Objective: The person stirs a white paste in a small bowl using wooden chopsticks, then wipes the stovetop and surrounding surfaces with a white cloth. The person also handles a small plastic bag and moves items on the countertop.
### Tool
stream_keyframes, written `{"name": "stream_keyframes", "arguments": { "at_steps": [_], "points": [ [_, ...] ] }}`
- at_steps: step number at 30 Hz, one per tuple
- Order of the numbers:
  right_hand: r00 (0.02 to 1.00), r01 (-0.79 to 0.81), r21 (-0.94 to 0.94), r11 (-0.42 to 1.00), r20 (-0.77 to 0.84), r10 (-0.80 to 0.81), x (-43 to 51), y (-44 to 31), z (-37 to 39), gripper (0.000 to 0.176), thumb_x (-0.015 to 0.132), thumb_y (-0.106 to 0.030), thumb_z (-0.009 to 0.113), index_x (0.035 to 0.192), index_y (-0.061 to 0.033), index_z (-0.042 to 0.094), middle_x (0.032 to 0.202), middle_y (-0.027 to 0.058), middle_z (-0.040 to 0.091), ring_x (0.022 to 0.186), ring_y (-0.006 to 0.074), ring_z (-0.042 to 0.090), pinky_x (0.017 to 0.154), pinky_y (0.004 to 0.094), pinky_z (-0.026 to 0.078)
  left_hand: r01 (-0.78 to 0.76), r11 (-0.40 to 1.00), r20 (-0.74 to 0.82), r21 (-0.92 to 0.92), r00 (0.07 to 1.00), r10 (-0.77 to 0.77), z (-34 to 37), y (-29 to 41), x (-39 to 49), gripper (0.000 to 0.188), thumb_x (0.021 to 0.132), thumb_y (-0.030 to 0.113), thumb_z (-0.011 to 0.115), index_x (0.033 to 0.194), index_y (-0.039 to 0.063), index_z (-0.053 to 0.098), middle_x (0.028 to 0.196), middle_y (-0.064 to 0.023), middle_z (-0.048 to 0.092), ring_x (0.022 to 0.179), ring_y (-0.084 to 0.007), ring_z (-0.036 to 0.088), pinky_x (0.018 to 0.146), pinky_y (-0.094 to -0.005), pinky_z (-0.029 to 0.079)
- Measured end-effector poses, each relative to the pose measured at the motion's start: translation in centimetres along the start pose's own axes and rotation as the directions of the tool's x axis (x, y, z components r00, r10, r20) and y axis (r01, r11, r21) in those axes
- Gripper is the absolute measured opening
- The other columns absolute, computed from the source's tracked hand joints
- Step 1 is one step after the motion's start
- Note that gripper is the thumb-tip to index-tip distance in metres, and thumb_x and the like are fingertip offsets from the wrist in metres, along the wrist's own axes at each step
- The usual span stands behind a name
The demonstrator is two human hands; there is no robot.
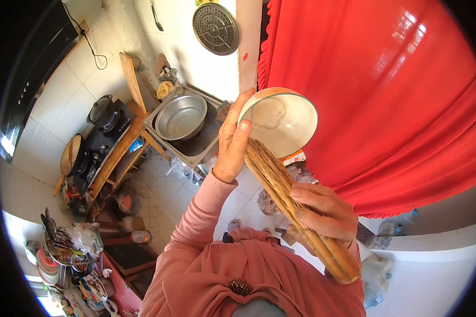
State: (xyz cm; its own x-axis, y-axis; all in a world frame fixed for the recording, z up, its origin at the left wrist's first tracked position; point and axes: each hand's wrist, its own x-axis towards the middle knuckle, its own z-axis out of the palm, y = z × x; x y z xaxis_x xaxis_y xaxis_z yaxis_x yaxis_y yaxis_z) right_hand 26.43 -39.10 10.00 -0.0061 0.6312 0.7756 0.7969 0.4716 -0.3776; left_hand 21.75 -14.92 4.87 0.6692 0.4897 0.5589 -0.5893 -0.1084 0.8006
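My left hand (234,140) grips the rim of a white enamel bowl (289,123), thumb inside and fingers around its outer side. The bowl is tilted so that its inside shows, with brownish marks in it. My right hand (325,214) is closed around the thick bound end of a brush of split bamboo or straw (275,174). Its bristle tips lie by the lower left rim of the bowl; whether they touch it I cannot tell. Beyond my left hand, a round metal basin (181,117) with some water in it sits in a steel sink (190,150).
A gas stove (121,113) with a lidded dark pot (102,111) and a wok with a wooden lid (72,155) stands left of the sink. A red curtain (380,99) hangs on the right. Crowded dish racks (59,269) stand at lower left.
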Motion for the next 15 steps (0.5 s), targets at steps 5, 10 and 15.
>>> {"name": "stream_keyframes", "arguments": {
  "at_steps": [5,10,15],
  "points": [
    [0.973,-0.110,0.097,0.989,-0.195,0.127,-0.1,0.7,-1.1,0.036,0.074,0.001,0.078,0.107,0.0031,0.064,0.114,0.0285,0.064,0.098,0.0374,0.067,0.084,0.0443,0.055,0.040,0.998,0.015,0.050,0.999,-0.040,0.2,0.5,-0.1,0.061,0.101,0.036,0.055,0.148,0.001,0.042,0.145,-0.0133,0.050,0.133,-0.0226,0.047,0.112,-0.0361,0.035],
    [0.991,-0.020,-0.010,1.000,-0.132,0.018,0.6,1.4,-2.5,0.036,0.073,0.002,0.080,0.105,0.0020,0.064,0.112,0.0293,0.064,0.099,0.0409,0.067,0.083,0.0457,0.057,0.070,0.987,0.094,0.145,0.992,-0.084,1.0,1.1,0.0,0.057,0.101,0.037,0.056,0.146,0.003,0.046,0.141,-0.0130,0.054,0.132,-0.0222,0.048,0.111,-0.0357,0.036],
    [0.974,-0.004,-0.204,0.979,-0.223,-0.042,1.5,1.6,-2.5,0.036,0.073,0.001,0.082,0.104,0.0024,0.065,0.111,0.0277,0.065,0.100,0.0423,0.068,0.083,0.0452,0.057,0.120,0.982,0.161,0.147,0.977,-0.143,0.8,1.8,0.1,0.057,0.101,0.037,0.055,0.146,0.002,0.046,0.140,-0.0131,0.054,0.130,-0.0220,0.049,0.110,-0.0357,0.037]
  ]
}}
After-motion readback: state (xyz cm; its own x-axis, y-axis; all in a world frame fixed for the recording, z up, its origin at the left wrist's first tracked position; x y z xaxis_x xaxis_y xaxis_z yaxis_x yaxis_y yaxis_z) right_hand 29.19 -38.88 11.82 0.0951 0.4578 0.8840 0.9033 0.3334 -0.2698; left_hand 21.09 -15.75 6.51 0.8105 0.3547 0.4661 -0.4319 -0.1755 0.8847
